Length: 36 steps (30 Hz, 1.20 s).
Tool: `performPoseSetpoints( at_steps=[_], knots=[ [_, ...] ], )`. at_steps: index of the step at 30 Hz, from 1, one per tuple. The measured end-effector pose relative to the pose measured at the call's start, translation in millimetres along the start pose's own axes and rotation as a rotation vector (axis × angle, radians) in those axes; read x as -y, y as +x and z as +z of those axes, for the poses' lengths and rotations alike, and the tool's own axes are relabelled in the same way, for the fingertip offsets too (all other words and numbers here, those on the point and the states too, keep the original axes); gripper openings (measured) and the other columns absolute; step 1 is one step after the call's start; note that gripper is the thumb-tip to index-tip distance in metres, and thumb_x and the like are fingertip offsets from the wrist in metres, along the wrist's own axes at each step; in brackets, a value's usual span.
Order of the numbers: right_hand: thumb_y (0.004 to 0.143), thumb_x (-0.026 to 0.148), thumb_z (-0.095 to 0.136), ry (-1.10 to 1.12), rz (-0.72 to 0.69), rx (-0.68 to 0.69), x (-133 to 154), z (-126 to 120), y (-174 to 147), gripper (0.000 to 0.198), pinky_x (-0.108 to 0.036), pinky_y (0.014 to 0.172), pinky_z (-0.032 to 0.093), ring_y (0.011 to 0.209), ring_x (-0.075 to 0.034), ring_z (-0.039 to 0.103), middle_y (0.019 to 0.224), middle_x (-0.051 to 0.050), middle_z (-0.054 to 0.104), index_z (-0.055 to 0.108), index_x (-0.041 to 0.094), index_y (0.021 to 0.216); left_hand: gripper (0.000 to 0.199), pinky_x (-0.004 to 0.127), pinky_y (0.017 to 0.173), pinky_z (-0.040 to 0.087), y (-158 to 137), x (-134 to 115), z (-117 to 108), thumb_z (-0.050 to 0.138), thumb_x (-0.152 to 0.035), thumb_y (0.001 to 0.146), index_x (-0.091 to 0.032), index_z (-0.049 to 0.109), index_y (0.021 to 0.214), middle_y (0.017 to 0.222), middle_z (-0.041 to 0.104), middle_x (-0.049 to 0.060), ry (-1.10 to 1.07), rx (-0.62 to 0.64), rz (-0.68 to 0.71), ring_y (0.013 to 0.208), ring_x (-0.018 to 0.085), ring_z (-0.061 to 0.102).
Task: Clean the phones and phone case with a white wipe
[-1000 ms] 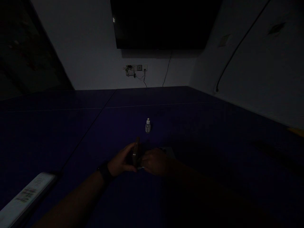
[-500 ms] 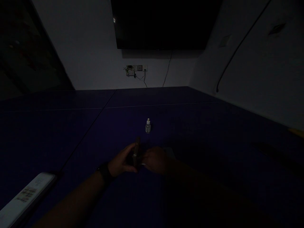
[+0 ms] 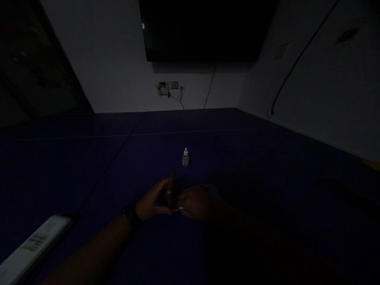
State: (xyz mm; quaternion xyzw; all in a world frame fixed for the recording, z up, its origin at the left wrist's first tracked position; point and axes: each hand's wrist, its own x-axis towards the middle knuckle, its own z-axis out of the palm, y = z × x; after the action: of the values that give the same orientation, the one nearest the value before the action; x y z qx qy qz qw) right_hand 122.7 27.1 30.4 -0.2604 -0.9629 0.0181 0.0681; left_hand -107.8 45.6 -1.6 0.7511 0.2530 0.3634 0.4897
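My left hand point(image 3: 151, 202), with a dark band at the wrist, grips a brown flat slab point(image 3: 170, 190) that looks like a phone seen edge-on, held upright. Fingers and thumb are wrapped about its left side. Close on its right, my right hand point(image 3: 194, 202) is closed with a small white thing point(image 3: 180, 208) showing at its fingertips; its kind cannot be made out. Partly hidden behind my right hand lies a flat greyish thing point(image 3: 212, 190). Beyond both hands a small clear dropper bottle point(image 3: 185, 160) with a white top stands upright on the dark blue surface point(image 3: 160, 154).
A long white box-like thing point(image 3: 37, 245) with faded print lies at the lower left. Against the far wall are sockets point(image 3: 170, 85) with wires, under a large dark screen point(image 3: 202, 31). A cable point(image 3: 299, 59) hangs on the right wall. The room is very dim.
My right hand has shifted slightly, and more of the white thing shows at its fingertips, lower against the slab. My left hand and the bottle stay much the same.
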Motion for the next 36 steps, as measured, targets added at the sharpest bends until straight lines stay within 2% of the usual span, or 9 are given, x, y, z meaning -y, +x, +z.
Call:
performPoseSetpoints(
  at_steps=[4,8,15,19,24,27,31,34,36],
  knots=[
    [0.089,0.022,0.062,0.006,-0.037,-0.084,1.5,-6.5,-1.4,0.013,-0.029,0.073,0.045,0.083,-0.018,0.066,0.090,-0.005,0.074,0.072,0.019,0.096,0.098,0.050,0.106,0.041,1.1,-6.7,2.2,0.077,-0.071,0.070,-0.023,0.041,0.147,0.130,0.060,0.013,-0.052,-0.042,0.007,0.122,0.036,0.054],
    [0.088,0.031,0.069,0.103,-0.106,-0.130,9.6,-7.6,-2.8,0.026,-0.029,0.076,0.045,0.087,-0.018,0.068,0.097,-0.003,0.075,0.069,0.021,0.112,0.085,0.042,0.094,0.048,1.9,-15.0,6.2,0.068,-0.070,0.082,-0.023,0.037,0.146,0.117,0.064,0.010,-0.142,-0.086,0.014,0.107,0.029,0.061],
    [0.086,0.019,0.065,0.126,-0.066,-0.244,17.0,4.3,-0.7,0.008,-0.026,0.069,0.045,0.078,-0.015,0.067,0.087,-0.002,0.073,0.070,0.019,0.092,0.097,0.047,0.095,0.048,3.0,-26.8,9.1,0.050,-0.067,0.095,-0.026,-0.013,0.157,0.121,0.064,0.012,-0.073,-0.109,-0.025,0.103,0.027,0.065],
    [0.083,0.017,0.067,0.239,-0.071,-0.270,19.9,1.8,-2.5,0.009,-0.023,0.066,0.045,0.072,-0.013,0.066,0.084,-0.001,0.071,0.069,0.020,0.091,0.086,0.054,0.111,0.037,5.2,-22.0,5.1,0.047,-0.066,0.096,-0.025,0.006,0.158,0.143,0.049,0.016,0.113,-0.203,0.004,0.127,0.032,0.052],
    [0.082,0.017,0.069,0.331,-0.027,-0.277,23.7,2.7,-4.3,0.011,-0.023,0.066,0.047,0.073,-0.013,0.067,0.088,-0.002,0.073,0.069,0.019,0.093,0.065,0.058,0.118,0.027,6.1,-12.7,-1.4,0.045,-0.068,0.095,-0.027,0.040,0.146,0.148,0.041,0.015,0.315,-0.228,0.093,0.140,0.035,0.037],
    [0.083,0.019,0.070,0.383,-0.013,-0.318,21.4,8.0,-3.9,0.011,-0.023,0.067,0.047,0.073,-0.013,0.067,0.087,-0.002,0.072,0.070,0.019,0.094,0.075,0.061,0.119,0.022,5.0,-11.1,-5.3,0.042,-0.079,0.089,-0.029,0.043,0.145,0.153,0.031,0.014,0.370,-0.129,0.128,0.146,0.039,0.027],
    [0.084,0.022,0.071,0.352,-0.031,-0.350,16.3,11.6,-2.1,0.006,-0.029,0.075,0.046,0.078,-0.016,0.065,0.083,-0.003,0.071,0.068,0.019,0.089,0.113,0.068,0.117,0.019,4.0,-7.4,-9.8,0.058,-0.093,0.062,-0.028,0.033,0.152,0.158,0.016,0.017,0.384,-0.034,0.130,0.146,0.048,0.020],
    [0.087,0.023,0.070,0.365,-0.041,-0.324,15.0,9.7,-1.3,0.006,-0.031,0.079,0.046,0.082,-0.017,0.064,0.087,-0.004,0.070,0.068,0.019,0.090,0.140,0.075,0.114,0.014,3.2,-3.8,-11.3,0.076,-0.088,0.039,-0.028,0.025,0.155,0.159,0.009,0.021,0.466,-0.002,0.106,0.147,0.054,0.010],
    [0.089,0.024,0.068,0.399,-0.046,-0.301,15.8,7.0,-1.6,0.006,-0.031,0.079,0.046,0.085,-0.017,0.063,0.090,-0.005,0.070,0.068,0.018,0.092,0.146,0.080,0.111,0.011,2.5,-2.2,-11.5,0.083,-0.083,0.031,-0.029,0.025,0.154,0.159,0.007,0.021,0.518,-0.007,0.097,0.146,0.057,0.003]
  ],
)
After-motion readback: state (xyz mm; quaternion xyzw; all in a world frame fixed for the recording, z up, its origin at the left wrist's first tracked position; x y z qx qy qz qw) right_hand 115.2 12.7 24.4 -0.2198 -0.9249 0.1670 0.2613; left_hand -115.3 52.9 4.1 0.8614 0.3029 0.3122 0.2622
